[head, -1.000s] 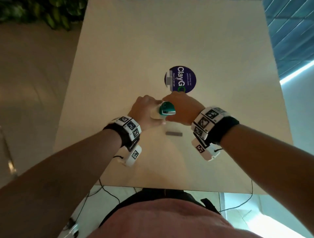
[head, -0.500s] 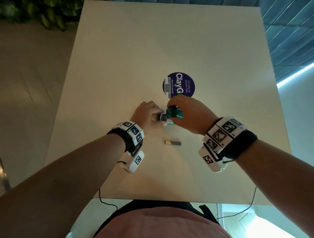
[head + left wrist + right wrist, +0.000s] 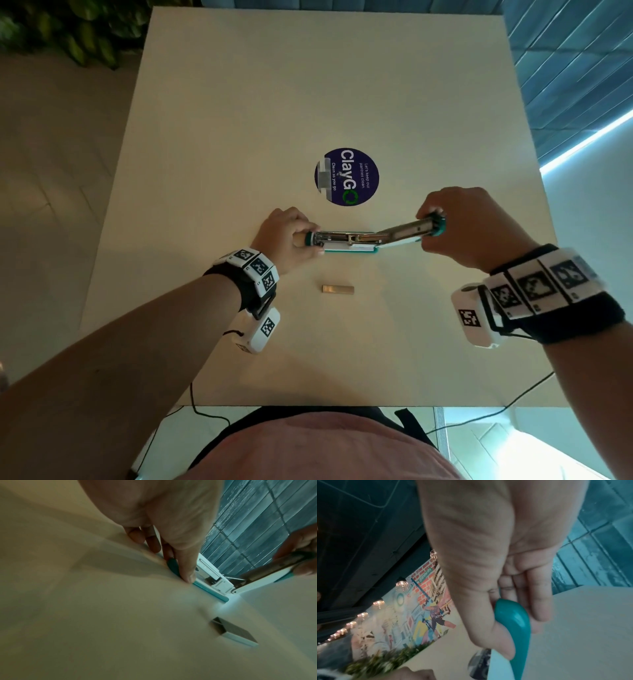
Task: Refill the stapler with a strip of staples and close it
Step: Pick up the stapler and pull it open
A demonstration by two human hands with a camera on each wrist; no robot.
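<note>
The pale table (image 3: 239,102) is seen from above, with a round blue sticker (image 3: 346,176) lying flat a little beyond the work. Just on the near side of that sticker the stapler (image 3: 346,241) is laid open across the table, its teal base resting flat on the surface and its metal channel exposed to view. The left end of the base is pinned down by the left hand (image 3: 286,240), whose fingers are curled round it and pressed to the table. The top arm (image 3: 407,230) is swung out to the right and raised off the surface, its teal tip pinched between thumb and fingers of the right hand (image 3: 469,224). So the opening is judged done, or all but done. The channel is not seen clearly enough for its contents to be told. The strip of staples (image 3: 338,289) is left lying untouched on the table, just on the near side of the stapler and apart from both hands. Still to be done, by the look of it: the strip is to be picked up, seated in the channel, and the arm brought back over and shut.
</note>
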